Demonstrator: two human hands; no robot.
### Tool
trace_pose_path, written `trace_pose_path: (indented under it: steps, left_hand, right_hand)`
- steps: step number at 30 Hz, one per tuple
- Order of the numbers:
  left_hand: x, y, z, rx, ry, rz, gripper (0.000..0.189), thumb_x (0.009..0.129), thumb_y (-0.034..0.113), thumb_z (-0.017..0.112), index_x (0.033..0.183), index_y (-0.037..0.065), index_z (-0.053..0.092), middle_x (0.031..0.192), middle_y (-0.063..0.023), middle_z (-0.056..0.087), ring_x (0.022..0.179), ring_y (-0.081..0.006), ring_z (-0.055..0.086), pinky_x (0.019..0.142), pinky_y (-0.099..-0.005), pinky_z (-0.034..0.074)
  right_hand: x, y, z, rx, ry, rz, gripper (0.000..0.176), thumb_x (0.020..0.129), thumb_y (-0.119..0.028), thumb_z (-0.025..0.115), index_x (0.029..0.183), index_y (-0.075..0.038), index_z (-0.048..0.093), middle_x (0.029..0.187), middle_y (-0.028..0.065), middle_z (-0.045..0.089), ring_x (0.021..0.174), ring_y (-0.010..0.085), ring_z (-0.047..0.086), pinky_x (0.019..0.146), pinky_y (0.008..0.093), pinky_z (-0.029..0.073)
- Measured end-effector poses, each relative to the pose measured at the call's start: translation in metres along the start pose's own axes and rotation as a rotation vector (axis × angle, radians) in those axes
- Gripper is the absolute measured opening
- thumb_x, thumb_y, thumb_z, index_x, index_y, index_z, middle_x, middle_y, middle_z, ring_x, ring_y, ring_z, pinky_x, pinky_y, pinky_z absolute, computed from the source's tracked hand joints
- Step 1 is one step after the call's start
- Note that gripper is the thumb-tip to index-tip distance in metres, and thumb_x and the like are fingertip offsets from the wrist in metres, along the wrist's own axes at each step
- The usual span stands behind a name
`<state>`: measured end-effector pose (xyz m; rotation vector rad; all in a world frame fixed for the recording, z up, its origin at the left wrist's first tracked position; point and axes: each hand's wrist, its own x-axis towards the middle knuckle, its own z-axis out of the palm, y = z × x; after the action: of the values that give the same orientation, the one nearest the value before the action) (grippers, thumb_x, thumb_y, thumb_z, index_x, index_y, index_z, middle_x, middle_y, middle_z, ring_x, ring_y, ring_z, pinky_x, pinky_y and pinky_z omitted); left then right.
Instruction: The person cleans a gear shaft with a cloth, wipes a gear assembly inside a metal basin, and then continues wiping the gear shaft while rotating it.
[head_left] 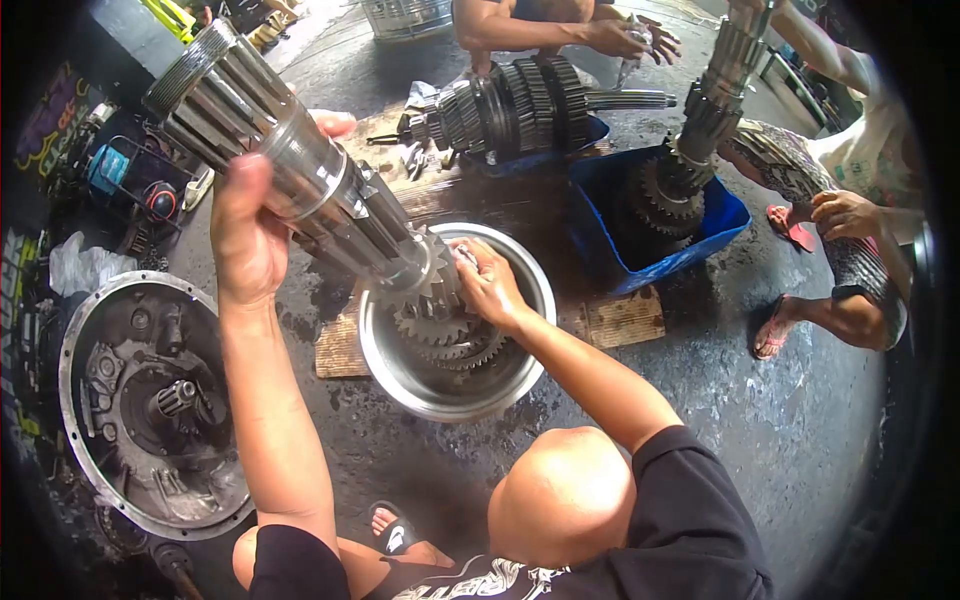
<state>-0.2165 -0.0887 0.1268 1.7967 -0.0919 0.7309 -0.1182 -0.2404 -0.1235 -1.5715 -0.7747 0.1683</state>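
A long splined gear shaft stands tilted over a round silver metal basin, its toothed lower end down inside. My left hand is wrapped around the shaft's upper part, thumb in front and fingertips showing on the far side. Low on the shaft, my right hand is closed against the side of a small gear at the basin's rim. A bit of pale material shows between its fingers, too small to name. Larger gears sit lower in the basin, partly in shadow.
Cardboard lies under the basin. A stacked gear assembly is behind it. At right, a co-worker's arm reaches to an upright shaft in a blue container. Another person's hands hold something whitish. A round metal housing lies left.
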Motion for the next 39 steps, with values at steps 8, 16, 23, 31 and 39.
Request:
trace_pose_path:
  steps: [8,16,23,31,39]
  left_hand:
    - [-0.209,-0.322,-0.078,0.017,0.189,-0.344,0.045,0.105,0.032,0.043,0.141,0.004,0.049,0.136,-0.0061,0.056,0.123,-0.0189,0.052,0.108,-0.0371,0.039]
    - [-0.164,-0.191,0.02,0.329,-0.295,-0.5,0.081,0.073,0.028,0.089,0.14,0.003,0.05,0.133,-0.0148,0.059,0.124,-0.0236,0.055,0.103,-0.0396,0.045]
    - [-0.155,-0.18,0.04,0.222,-0.139,-0.364,0.059,0.066,0.034,0.092,0.111,0.005,0.069,0.11,-0.0084,0.072,0.102,-0.0217,0.067,0.091,-0.0402,0.053]
    - [-0.167,-0.187,0.036,0.14,-0.162,-0.444,0.05,0.069,0.017,0.088,0.112,0.002,0.067,0.117,-0.0084,0.069,0.108,-0.0206,0.066,0.094,-0.0385,0.055]
    - [-0.168,-0.204,0.033,0.447,-0.225,-0.138,0.014,0.077,0.026,0.081,0.091,0.029,0.079,0.101,0.0003,0.075,0.098,-0.0208,0.071,0.088,-0.0387,0.055]
  right_hand:
    - [-0.003,0.008,-0.005,-0.017,-0.039,0.06,0.028,0.097,-0.023,0.056,0.112,-0.002,0.065,0.11,0.016,0.066,0.104,0.0366,0.063,0.09,0.0394,0.049]
    - [0.002,0.012,-0.005,-0.036,-0.012,0.042,0.026,0.097,-0.02,0.056,0.113,0.0,0.064,0.108,0.0222,0.066,0.104,0.0423,0.062,0.09,0.0422,0.049]
    - [-0.008,0.005,-0.008,0.016,-0.026,0.098,0.026,0.1,-0.017,0.052,0.117,0.001,0.06,0.115,0.0217,0.064,0.109,0.0409,0.061,0.097,0.0426,0.047]
    - [-0.007,0.018,-0.016,0.019,-0.164,-0.123,0.036,0.106,-0.023,0.039,0.124,0.0,0.06,0.134,0.0183,0.058,0.123,0.0376,0.055,0.106,0.0425,0.042]
    - [-0.02,0.011,-0.002,-0.169,0.031,-0.139,0.031,0.103,-0.019,0.045,0.118,0.002,0.061,0.129,0.0212,0.059,0.119,0.0428,0.055,0.103,0.0473,0.043]
